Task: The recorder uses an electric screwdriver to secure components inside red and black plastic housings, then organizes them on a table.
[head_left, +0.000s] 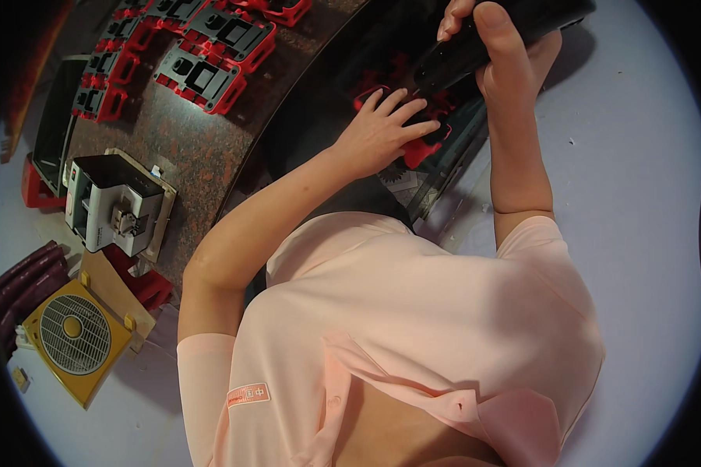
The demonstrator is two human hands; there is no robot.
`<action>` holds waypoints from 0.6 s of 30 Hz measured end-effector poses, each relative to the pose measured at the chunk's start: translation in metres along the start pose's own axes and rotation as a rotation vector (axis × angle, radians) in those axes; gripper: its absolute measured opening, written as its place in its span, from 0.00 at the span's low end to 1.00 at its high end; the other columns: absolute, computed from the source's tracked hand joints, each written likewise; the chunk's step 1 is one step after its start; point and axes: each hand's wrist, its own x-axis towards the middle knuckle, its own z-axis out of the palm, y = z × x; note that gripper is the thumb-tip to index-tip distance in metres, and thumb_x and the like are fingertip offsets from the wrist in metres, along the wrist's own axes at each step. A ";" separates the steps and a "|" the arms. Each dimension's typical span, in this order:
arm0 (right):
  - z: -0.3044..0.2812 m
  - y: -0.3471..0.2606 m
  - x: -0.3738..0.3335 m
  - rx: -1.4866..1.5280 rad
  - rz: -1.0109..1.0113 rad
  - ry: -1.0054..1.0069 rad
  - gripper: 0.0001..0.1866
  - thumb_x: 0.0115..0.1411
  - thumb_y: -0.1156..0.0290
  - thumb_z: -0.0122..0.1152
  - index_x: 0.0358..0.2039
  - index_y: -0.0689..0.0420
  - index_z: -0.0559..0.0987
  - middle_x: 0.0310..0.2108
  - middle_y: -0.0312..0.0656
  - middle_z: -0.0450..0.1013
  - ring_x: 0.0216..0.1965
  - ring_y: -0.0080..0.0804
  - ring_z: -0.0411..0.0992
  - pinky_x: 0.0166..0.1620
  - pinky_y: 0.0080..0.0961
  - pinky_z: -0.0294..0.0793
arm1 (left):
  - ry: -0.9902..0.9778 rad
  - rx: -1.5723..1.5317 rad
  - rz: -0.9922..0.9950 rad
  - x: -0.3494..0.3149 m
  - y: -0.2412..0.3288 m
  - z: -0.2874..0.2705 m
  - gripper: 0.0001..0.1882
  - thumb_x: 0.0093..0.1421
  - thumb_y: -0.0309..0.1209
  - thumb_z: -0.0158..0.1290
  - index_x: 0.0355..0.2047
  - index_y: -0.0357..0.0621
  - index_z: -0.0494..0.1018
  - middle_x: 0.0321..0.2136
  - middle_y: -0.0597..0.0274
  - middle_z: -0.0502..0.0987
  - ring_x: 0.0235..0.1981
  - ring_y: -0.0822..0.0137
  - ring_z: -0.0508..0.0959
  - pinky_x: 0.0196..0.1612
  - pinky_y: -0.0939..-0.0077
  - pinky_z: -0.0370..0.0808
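My left hand [378, 134] lies over a red and black plastic part [422, 148], its fingers spread and touching it from above. Much of that part is hidden under the fingers and in dark shadow. Just beyond it, my right hand [510, 58] is closed around a black handheld tool [459, 58] that looks like a power screwdriver. The narrow front of the tool points down and left, close above the part and my left fingertips. Whether its tip touches the part, I cannot tell.
Several red and black plastic units [199, 78] stand in rows on the speckled brown tabletop [187, 140] at the left. Nearer are a white and black desktop machine [117, 202] and a yellow box fan [76, 327]. A dark green bin [57, 124] stands at the far left edge.
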 end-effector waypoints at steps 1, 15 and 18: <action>0.000 -0.010 -0.001 -0.004 -0.003 0.002 0.29 0.57 0.58 0.75 0.49 0.59 0.70 0.31 0.40 0.74 0.27 0.25 0.74 0.30 0.22 0.77 | -0.024 -0.013 -0.035 0.003 -0.001 0.000 0.35 0.51 0.29 0.64 0.61 0.63 0.70 0.63 0.58 0.66 0.66 0.48 0.63 0.67 0.44 0.60; 0.012 0.002 -0.003 -0.756 0.246 -0.024 0.23 0.59 0.67 0.72 0.49 0.58 0.69 0.29 0.38 0.75 0.25 0.22 0.73 0.29 0.19 0.73 | 0.528 0.525 -0.535 -0.099 -0.100 -0.112 0.33 0.50 0.37 0.69 0.56 0.50 0.72 0.58 0.51 0.70 0.61 0.43 0.66 0.64 0.48 0.62; 0.016 0.013 -0.002 -0.814 0.263 -0.094 0.18 0.61 0.78 0.61 0.50 0.64 0.69 0.29 0.44 0.74 0.27 0.29 0.74 0.33 0.28 0.77 | 0.343 0.572 -0.564 -0.112 -0.117 -0.100 0.39 0.48 0.37 0.70 0.62 0.57 0.70 0.63 0.55 0.66 0.64 0.38 0.63 0.65 0.45 0.62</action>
